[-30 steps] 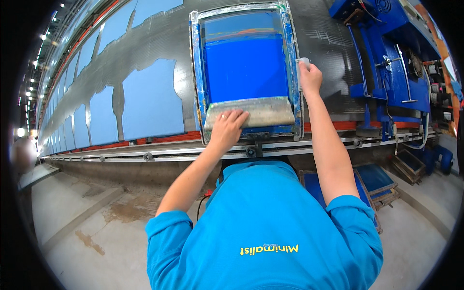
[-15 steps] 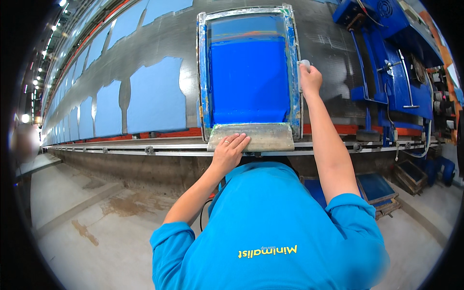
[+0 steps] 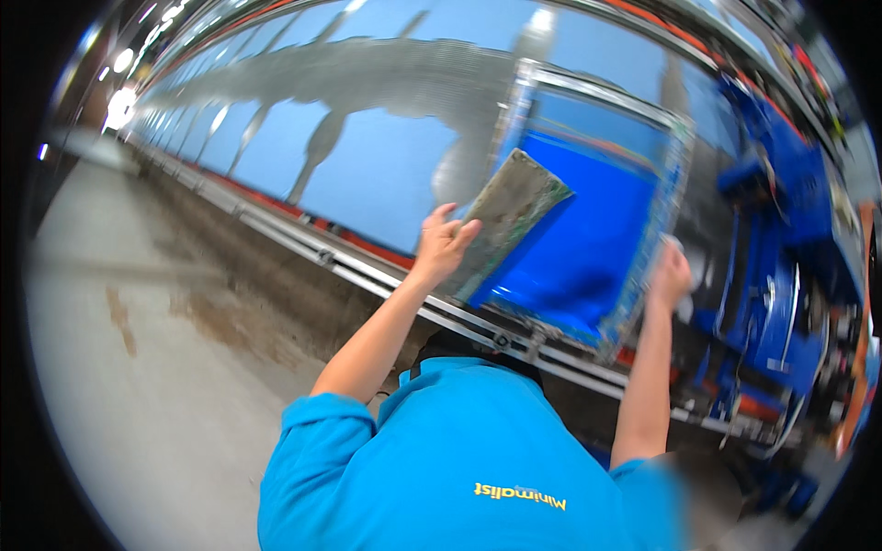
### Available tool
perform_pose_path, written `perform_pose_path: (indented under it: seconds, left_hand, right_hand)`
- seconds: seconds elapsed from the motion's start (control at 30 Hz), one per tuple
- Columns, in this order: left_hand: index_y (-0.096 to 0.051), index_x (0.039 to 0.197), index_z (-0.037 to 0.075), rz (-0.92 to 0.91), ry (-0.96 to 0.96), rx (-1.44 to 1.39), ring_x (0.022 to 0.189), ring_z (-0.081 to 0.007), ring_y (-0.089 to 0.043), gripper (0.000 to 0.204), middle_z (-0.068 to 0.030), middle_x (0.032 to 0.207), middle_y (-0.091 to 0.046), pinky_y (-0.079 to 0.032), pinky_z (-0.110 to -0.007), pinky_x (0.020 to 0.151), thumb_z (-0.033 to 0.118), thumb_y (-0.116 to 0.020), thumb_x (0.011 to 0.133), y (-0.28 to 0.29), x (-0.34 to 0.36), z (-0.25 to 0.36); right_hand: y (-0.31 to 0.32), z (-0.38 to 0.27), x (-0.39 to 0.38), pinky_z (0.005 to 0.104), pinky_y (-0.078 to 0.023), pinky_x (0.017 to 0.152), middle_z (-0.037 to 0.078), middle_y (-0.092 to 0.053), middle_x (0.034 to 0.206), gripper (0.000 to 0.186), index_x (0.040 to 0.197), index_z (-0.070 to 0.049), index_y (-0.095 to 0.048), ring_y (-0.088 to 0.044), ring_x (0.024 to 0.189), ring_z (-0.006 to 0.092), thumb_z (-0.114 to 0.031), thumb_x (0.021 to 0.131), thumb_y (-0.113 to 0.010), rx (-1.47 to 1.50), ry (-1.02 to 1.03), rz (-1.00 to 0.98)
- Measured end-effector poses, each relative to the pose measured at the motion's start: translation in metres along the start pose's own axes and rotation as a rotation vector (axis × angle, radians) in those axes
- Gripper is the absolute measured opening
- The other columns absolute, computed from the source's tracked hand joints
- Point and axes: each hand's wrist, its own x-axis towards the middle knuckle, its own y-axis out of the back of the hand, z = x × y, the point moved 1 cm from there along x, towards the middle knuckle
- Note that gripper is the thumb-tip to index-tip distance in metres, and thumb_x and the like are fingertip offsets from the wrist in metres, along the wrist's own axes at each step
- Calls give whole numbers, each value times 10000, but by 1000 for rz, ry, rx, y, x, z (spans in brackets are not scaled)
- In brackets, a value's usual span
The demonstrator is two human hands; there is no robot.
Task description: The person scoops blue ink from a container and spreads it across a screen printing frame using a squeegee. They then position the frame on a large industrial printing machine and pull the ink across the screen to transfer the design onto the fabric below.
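A silver-framed printing screen (image 3: 684, 151) sits on the long table, its mesh coated in bright blue ink (image 3: 588, 220). My left hand (image 3: 444, 241) grips a flat, grey, stained squeegee (image 3: 514, 216) by its left edge, thumb on its face. The squeegee is tilted and slants over the left part of the screen, hiding some of the frame's left side. At the frame's right side my right hand (image 3: 672, 273) is closed round a small whitish handle (image 3: 671, 242). Motion blurs that hand, and its fingers hide most of the handle.
Light-blue fabric pieces (image 3: 372, 174) lie in rows on the dark table (image 3: 404, 78). A metal rail (image 3: 367, 275) runs along its near edge. Blue machinery (image 3: 781, 239) stands at the right. Concrete floor (image 3: 110, 248) stretches along the left.
My left hand has lifted the squeegee from the frame's near end and swung it over the screen's left part. The view has turned, so the table now slants. My right hand stays at the frame's right side.
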Motion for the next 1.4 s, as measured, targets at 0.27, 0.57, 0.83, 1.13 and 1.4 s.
perform_pose_path:
  seconds: [0.27, 0.57, 0.83, 1.13, 1.4]
  left_hand:
    - [-717, 1271, 59, -384, 675, -826, 1161, -229, -632, 772, -132, 1265, -701, -484, -387, 1007, 739, -508, 970, -25, 31, -19]
    - [-705, 1303, 64, -433, 505, -906, 1151, -247, -641, 787, -144, 1272, -702, -490, -397, 1013, 744, -474, 983, 100, 39, 14]
    - [-693, 1303, 17, -341, 481, -799, 1192, -265, -628, 846, -187, 1308, -680, -480, -398, 1037, 761, -463, 975, 127, 39, 55]
    - [-617, 1356, -51, 12, 554, -800, 1186, -256, -636, 848, -203, 1314, -667, -499, -387, 1034, 703, -544, 975, 118, 7, 119]
    - [-587, 1406, 11, 204, 580, -806, 1200, -254, -654, 799, -143, 1349, -666, -518, -417, 1031, 689, -531, 987, 107, -46, 206]
  right_hand:
    - [38, -53, -19, 226, -274, 422, -72, -454, 653, 254, 915, -61, -691, -387, 497, 30, -303, 993, -689, 379, -117, 47]
    - [41, -90, -54, 233, -330, 443, -27, -510, 674, 271, 930, -76, -658, -432, 503, 62, -323, 1037, -626, 531, -175, -7]
    - [34, -94, -54, 239, -331, 461, -25, -528, 717, 266, 1079, -73, -673, -444, 534, 67, -331, 1022, -643, 549, -275, -8]
    - [-9, -69, 1, 185, -347, 441, -33, -560, 737, 247, 1147, -51, -683, -474, 541, 31, -257, 1013, -660, 827, -298, -358]
    - [24, -72, 15, 204, -336, 433, -32, -602, 761, 376, 1321, 6, -568, -466, 527, 20, -170, 1005, -667, 933, -246, -565]
